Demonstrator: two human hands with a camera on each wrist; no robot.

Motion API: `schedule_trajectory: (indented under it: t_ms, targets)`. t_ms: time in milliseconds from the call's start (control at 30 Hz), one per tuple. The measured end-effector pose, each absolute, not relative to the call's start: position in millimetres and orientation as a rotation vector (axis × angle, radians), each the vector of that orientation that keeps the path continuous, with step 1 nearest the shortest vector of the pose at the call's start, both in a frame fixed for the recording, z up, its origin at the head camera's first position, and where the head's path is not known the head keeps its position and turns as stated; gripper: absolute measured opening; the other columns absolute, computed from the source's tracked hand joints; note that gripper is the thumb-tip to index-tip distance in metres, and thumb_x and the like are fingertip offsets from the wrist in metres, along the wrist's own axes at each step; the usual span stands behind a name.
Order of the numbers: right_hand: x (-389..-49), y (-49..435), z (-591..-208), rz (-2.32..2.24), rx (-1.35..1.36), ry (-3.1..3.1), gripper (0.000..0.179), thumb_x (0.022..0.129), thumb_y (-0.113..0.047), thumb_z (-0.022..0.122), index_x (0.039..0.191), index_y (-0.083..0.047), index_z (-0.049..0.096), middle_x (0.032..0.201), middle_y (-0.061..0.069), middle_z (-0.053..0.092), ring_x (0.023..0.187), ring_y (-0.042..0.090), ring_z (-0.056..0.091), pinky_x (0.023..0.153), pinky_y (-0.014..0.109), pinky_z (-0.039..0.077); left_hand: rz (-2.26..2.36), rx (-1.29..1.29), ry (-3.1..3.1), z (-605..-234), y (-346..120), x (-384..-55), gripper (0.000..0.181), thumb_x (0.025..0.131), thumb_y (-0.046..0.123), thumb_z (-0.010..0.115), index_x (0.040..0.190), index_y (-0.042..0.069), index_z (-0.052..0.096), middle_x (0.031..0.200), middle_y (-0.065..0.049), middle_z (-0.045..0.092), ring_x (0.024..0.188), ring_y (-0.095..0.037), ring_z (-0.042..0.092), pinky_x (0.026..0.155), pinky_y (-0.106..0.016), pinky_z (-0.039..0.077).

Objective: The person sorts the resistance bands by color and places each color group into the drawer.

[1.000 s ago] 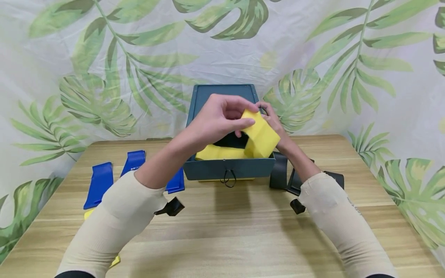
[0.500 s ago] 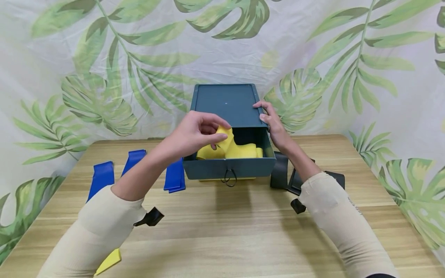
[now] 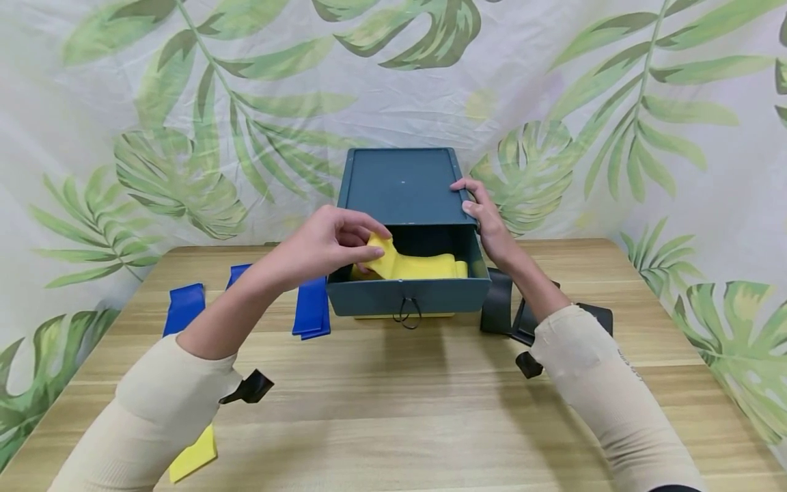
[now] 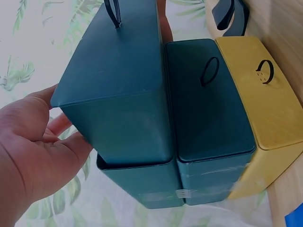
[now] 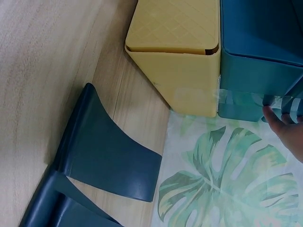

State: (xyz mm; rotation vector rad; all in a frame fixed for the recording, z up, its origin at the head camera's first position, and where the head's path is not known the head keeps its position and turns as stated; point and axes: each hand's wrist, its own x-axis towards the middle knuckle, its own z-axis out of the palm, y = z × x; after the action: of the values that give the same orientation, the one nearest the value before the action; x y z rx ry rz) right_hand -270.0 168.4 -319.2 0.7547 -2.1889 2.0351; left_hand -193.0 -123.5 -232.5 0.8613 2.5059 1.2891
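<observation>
A small stacked drawer unit stands at the back of the table, its top drawer pulled out. Flat yellow resistance bands lie in that drawer. My left hand pinches the end of one yellow band between thumb and fingers at the drawer's left side. In the left wrist view, the drawer wall hides the band and part of my left hand. My right hand rests on the unit's right top edge. Fingers touch its side in the right wrist view.
Blue bands lie left of the unit, black bands to its right. A yellow piece lies beside my left sleeve. Below the open drawer sit a teal drawer and a yellow drawer. A leaf-patterned cloth hangs behind.
My left hand has moved left and down with the yellow band, from above the drawer's right side to its left side. The right hand stays at the unit's edge.
</observation>
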Motion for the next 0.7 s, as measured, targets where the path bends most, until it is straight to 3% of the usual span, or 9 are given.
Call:
schedule_trajectory:
  t_ms: [200, 400, 500, 700]
  targets:
    - [-270, 169, -319, 2.03, 0.757, -2.193, 0.044, 0.1, -0.025, 0.036, 0.139, -0.007, 0.041, 0.158, 0.013, 0.025, 0.127, 0.035, 0.043, 0.101, 0.042, 0.043, 1.156, 0.892, 2.615, -230, -124, -190, 0.024, 0.099, 0.007, 0.07, 0.122, -0.002, 0.073, 0.077, -0.009, 0.066, 0.063, -0.022, 0.053, 0.064, -0.027, 0.045]
    - [-270, 169, -320, 2.031, 0.759, -2.192, 0.043, 0.1, -0.025, 0.036, 0.139, -0.006, 0.041, 0.155, 0.014, 0.028, 0.12, 0.032, 0.048, 0.096, 0.037, 0.046, 1.068, 0.866, 2.679, -227, -123, -188, 0.026, 0.099, 0.007, 0.07, 0.123, -0.002, 0.073, 0.085, -0.009, 0.072, 0.069, -0.021, 0.066, 0.071, -0.031, 0.056]
    - [-271, 169, -321, 2.03, 0.761, -2.191, 0.043, 0.1, -0.024, 0.036, 0.139, -0.006, 0.041, 0.154, 0.015, 0.029, 0.118, 0.031, 0.049, 0.095, 0.036, 0.047, 0.992, 0.88, 2.723, -226, -122, -186, 0.027, 0.099, 0.007, 0.07, 0.123, -0.002, 0.073, 0.08, -0.007, 0.071, 0.068, -0.019, 0.067, 0.073, -0.035, 0.057]
    - [-271, 170, -320, 2.024, 0.765, -2.19, 0.044, 0.1, -0.025, 0.036, 0.139, -0.005, 0.04, 0.154, 0.015, 0.029, 0.119, 0.031, 0.048, 0.096, 0.037, 0.046, 0.836, 0.937, 2.811, -227, -116, -182, 0.025, 0.098, 0.008, 0.071, 0.122, -0.001, 0.074, 0.059, 0.001, 0.041, 0.056, -0.016, 0.044, 0.062, -0.034, 0.039]
